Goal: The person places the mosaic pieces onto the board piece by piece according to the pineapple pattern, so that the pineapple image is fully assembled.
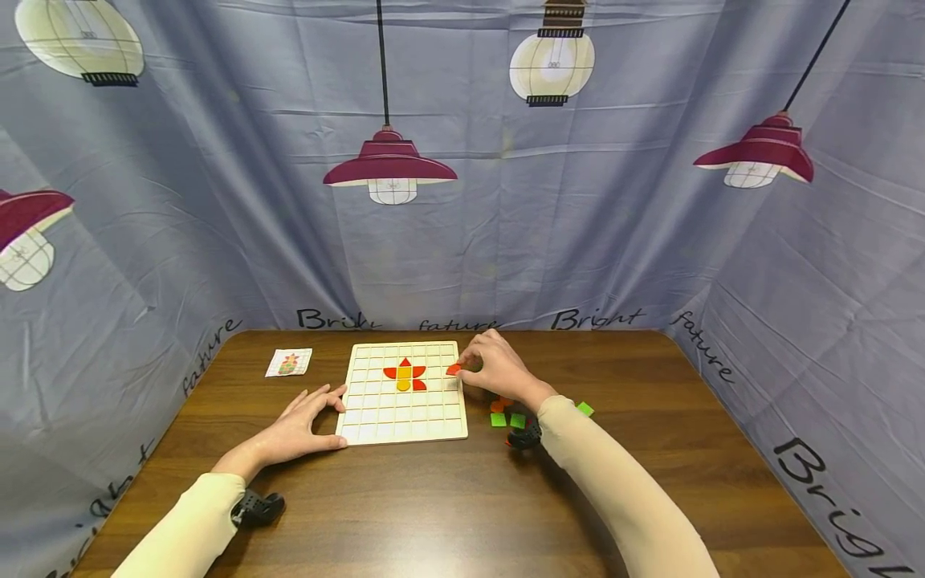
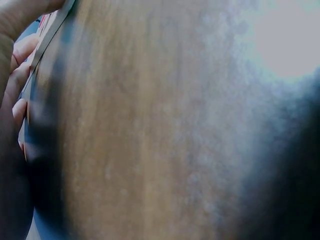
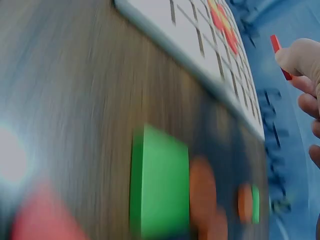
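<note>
A pale grid board (image 1: 368,429) lies on the table, bearing a figure of red pieces (image 1: 419,385) and yellow pieces (image 1: 403,373). Along the board's left edge, my left hand (image 1: 296,425) rests with thumb and fingers spread apart, touching the edge. In the left wrist view only part of that hand (image 2: 17,75) shows, beside the board's rim. My right hand (image 1: 499,365) pinches a red piece (image 1: 454,369) between thumb and finger over the board's right edge. The right wrist view shows this red piece (image 3: 281,57) edge-on, held above the surface.
Loose green tiles (image 1: 499,420) and orange pieces (image 1: 500,405) lie right of the board, partly under my right forearm. Another green tile (image 1: 585,409) sits farther right. A small card (image 1: 288,363) with a printed pineapple-like figure lies behind left. Lamp-printed curtain (image 1: 462,257) surrounds the table (image 1: 405,506).
</note>
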`<state>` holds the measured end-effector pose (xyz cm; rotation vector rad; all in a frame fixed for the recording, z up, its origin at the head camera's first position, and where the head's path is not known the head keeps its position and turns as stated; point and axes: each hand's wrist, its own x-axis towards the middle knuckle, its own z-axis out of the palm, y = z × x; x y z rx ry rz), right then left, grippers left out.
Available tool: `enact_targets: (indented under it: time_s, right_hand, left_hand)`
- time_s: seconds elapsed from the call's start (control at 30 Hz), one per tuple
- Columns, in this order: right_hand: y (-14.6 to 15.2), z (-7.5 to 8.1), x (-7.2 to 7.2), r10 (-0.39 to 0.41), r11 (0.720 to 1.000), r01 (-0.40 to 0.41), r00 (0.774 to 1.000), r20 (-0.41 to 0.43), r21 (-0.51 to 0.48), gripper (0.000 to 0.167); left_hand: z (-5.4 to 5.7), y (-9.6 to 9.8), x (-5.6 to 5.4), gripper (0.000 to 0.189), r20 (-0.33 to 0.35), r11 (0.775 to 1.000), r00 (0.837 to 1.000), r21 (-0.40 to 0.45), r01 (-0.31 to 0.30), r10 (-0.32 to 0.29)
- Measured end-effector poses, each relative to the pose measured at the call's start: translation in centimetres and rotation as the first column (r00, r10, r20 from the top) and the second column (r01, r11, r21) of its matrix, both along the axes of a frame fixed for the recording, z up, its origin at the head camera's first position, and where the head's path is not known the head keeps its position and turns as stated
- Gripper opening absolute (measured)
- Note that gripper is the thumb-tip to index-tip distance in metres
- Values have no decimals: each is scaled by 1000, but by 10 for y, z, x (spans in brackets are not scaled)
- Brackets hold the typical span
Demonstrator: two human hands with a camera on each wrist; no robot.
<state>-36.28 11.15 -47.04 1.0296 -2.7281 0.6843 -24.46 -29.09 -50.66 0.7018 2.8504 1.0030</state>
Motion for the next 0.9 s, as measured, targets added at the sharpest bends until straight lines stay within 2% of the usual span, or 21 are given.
enact_targets:
  time_s: [0.17, 0.3, 0.43, 0.63, 0.9]
  right_hand:
    - [-41, -4, 2, 45, 998, -45, 999, -1, 33, 12]
    - [-68, -7, 5, 55, 998, -55, 998, 16, 44, 13]
    - [-90, -11, 6, 58, 995, -58, 998, -5, 76, 16]
    - [-110, -15, 6, 59, 994, -57, 998, -25, 95, 19]
    - [-120, -21, 5, 39, 992, -36, 999, -19, 121, 17]
  left_hand:
    - [1, 1, 1, 49, 0, 1000, 1000, 2, 1, -1]
    - [1, 2, 1, 49, 2, 1000, 1000, 3, 0, 0]
    - [1, 1, 1, 49, 6, 1000, 1000, 10, -4, 4]
    - [0, 1, 1, 50, 4, 1000, 1000, 9, -5, 5]
    - [0, 0, 0, 50, -1, 1000, 1000, 2, -9, 9]
